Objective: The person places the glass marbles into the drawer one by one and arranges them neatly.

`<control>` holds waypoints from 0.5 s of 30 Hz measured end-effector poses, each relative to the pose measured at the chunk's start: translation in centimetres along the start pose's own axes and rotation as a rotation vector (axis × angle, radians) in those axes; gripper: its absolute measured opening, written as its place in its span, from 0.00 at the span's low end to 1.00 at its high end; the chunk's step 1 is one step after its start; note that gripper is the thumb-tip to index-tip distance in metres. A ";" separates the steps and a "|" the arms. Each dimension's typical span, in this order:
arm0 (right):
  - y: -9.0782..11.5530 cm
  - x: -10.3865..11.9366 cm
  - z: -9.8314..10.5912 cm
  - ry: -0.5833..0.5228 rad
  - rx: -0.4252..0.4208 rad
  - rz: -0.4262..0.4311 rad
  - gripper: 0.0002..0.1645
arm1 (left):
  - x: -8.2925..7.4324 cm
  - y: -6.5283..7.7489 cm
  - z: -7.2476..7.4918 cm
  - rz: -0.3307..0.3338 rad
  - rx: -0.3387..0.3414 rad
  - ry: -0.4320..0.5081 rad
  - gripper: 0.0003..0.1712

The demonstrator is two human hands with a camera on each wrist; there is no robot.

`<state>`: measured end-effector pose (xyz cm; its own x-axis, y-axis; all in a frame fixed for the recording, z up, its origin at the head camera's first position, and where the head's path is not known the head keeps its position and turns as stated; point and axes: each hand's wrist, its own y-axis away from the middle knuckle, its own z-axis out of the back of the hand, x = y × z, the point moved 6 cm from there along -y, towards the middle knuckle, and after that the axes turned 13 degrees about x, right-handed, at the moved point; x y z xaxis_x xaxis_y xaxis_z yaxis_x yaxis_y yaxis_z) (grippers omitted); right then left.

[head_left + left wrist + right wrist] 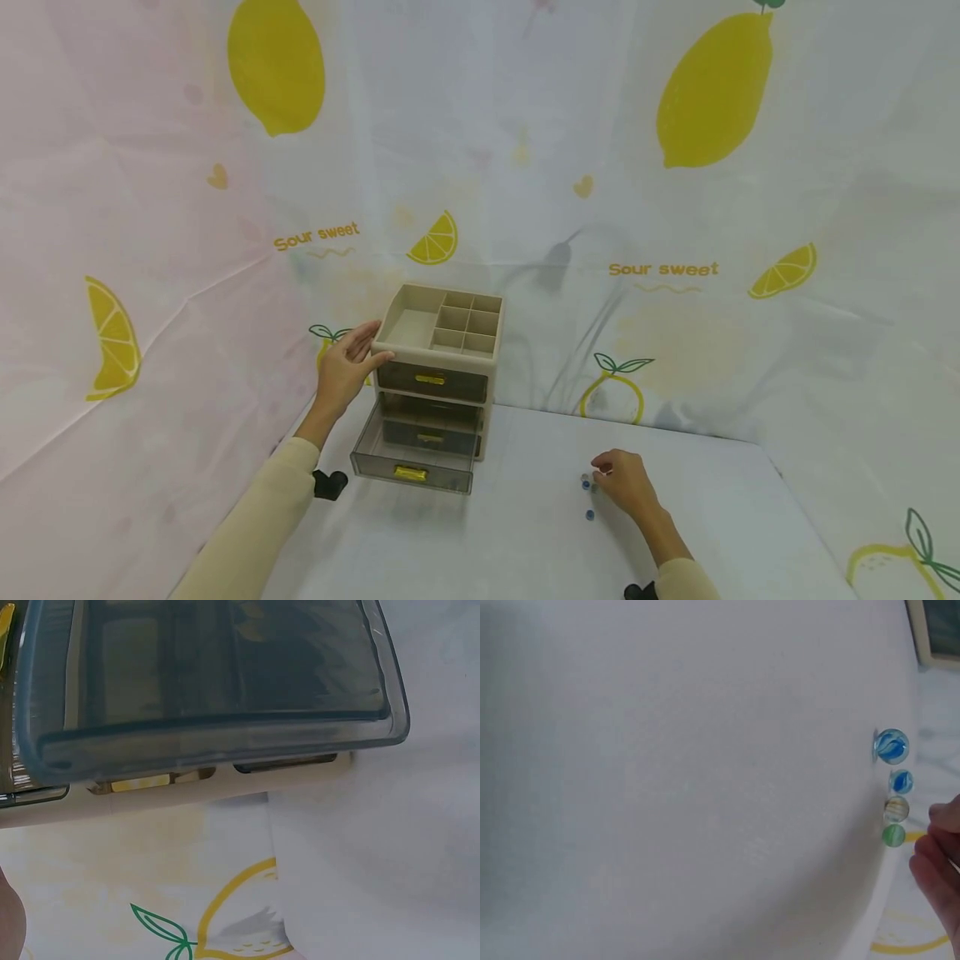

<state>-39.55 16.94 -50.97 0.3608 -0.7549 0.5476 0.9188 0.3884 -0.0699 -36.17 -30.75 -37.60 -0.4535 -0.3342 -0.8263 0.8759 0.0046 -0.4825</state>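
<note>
My left hand [348,367] grips the front left corner of a beige drawer organizer [435,358], its thumb across the front edge and its fingers along the side. Below the shut top drawer, a smoky see-through drawer [411,475] with a gold handle is pulled far out. In the left wrist view that drawer [225,739] fills the upper part. To the right, my right hand [626,483] hovers with loosely bent fingers beside several glass marbles. The right wrist view shows a larger blue marble [892,746], a smaller blue one [902,781], a clear brownish one [896,809] and a green one [893,835]. Nothing shows between those fingers.
A white cloth-covered table [525,533] carries everything. Behind and beside it hangs a white sheet [480,167] printed with lemons. The organizer's top has one wide tray and several small compartments [471,321].
</note>
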 end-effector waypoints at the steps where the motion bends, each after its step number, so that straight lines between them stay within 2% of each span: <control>1: 0.1 -0.1 0.0 -0.002 0.003 -0.003 0.07 | 0.0 0.0 0.0 0.001 0.001 0.001 0.39; 9: 0.6 -1.1 -0.4 -0.001 0.038 -0.072 0.05 | -0.1 0.0 -0.1 0.002 -0.007 0.020 0.39; 15: 0.9 -1.5 -0.6 -0.036 0.055 -0.073 0.05 | 0.0 -0.1 0.0 -0.006 -0.006 0.027 0.39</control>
<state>-39.16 18.05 -52.37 0.2860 -0.7635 0.5791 0.9320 0.3622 0.0171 -36.25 -30.74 -37.60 -0.4629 -0.3090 -0.8308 0.8722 0.0082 -0.4891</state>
